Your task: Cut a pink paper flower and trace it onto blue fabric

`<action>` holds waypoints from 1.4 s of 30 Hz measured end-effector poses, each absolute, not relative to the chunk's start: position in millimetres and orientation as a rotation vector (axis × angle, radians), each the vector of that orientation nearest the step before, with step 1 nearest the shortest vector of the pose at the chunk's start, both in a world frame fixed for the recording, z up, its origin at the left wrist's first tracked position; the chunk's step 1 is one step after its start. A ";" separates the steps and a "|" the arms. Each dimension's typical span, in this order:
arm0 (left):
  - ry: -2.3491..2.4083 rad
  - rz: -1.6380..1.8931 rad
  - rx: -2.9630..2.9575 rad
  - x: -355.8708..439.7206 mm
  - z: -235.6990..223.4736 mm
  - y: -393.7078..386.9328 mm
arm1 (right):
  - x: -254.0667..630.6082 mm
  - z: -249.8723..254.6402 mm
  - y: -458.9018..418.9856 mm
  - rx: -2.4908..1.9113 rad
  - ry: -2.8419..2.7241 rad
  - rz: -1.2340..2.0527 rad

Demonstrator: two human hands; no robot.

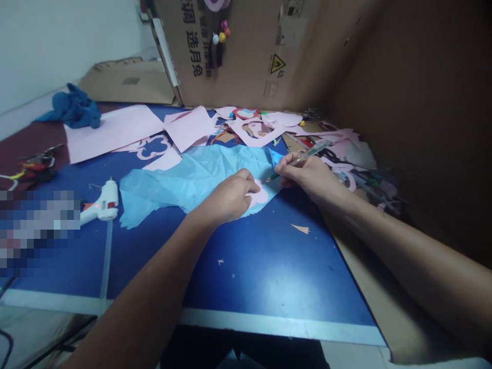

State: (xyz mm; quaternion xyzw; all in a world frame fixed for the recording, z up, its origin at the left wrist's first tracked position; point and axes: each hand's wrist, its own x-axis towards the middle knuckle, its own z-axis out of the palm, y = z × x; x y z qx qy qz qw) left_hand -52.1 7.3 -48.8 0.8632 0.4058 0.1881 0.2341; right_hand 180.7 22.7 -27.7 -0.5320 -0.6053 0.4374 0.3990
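A thin, crumpled light-blue sheet [215,164] lies across the blue table. On its near right part rests a small pink paper cutout [260,196] with rounded lobes. My left hand [234,197] is closed over the cutout's left side, fingertips pressing it against the sheet. In my right hand [302,171] is a clear-barrelled pen [317,149], gripped as for writing. Its tip points down and left, close to the cutout's upper right edge; whether it touches the sheet I cannot tell.
A white glue gun [107,201] stands at the left. Pink paper sheets [115,130] and cut scraps [253,130] cover the back. Blue cloth [79,108] lies far left. Cardboard walls [246,61] rise behind and right. Plastic scraps [376,189] pile up on the right.
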 end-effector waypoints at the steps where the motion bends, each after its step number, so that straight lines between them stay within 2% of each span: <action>1: 1.111 0.513 2.372 -52.2 -47.6 6.9 | 179.6 -27.3 23.8 -1.345 -1.550 1.111; 15: 1.174 0.488 2.379 -49.4 -42.1 5.6 | 171.7 -36.7 47.1 -1.225 -1.564 1.178; 26: 1.204 0.440 2.368 -48.2 -41.5 6.0 | 176.0 -40.4 37.8 -1.228 -1.733 1.027; 42: 1.212 0.439 2.399 -48.9 -43.6 5.2 | 175.0 -43.2 40.4 -1.216 -1.680 1.025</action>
